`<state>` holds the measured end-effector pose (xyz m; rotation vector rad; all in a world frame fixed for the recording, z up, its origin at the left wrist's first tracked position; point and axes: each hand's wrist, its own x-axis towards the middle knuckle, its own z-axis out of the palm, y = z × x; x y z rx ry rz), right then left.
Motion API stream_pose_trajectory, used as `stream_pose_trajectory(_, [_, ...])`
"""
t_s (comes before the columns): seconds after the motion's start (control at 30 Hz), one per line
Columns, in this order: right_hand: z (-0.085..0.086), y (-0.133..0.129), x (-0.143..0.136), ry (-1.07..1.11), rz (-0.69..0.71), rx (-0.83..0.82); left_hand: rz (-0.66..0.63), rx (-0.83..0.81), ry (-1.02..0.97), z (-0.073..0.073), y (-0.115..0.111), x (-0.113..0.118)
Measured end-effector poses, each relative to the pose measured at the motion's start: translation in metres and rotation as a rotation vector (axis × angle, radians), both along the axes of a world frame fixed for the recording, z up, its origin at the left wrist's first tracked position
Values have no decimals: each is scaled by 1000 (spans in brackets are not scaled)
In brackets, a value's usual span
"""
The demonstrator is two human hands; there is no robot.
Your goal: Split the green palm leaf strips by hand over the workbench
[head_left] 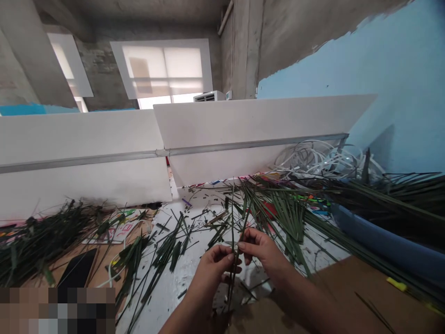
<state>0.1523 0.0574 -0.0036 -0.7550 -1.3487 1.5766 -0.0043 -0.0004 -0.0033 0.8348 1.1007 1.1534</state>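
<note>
Thin green leaf strips (232, 218) stand nearly upright between my two hands, above the white tabletop (177, 283). My left hand (219, 264) pinches them low down, its thumb and fingers closed around the stems. Just to the right and a little higher, my right hand (255, 248) is closed on a strip with thumb and forefinger. The fingertips of both hands nearly meet. Behind them lies a fan of long green leaves (287, 215). Cut leaf pieces (174, 248) are strewn to the left of my hands.
A blue tub (385, 236) heaped with long dark leaves stands at right, near coiled white tubing (313, 160). At left are a leaf pile (45, 236) and a black phone (78, 269). White panels (243, 123) border the table's back. Brown cardboard (351, 287) lies at front right.
</note>
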Motion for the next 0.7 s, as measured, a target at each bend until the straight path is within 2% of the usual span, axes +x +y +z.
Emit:
stream_pose_trajectory(0.27, [9,-5,2,-31,-42,18,-29,7,52,3,-3,2])
stream_pose_trajectory(0.7, [4,0,2,-14,-110,37,-20,-11,27,2,-2,4])
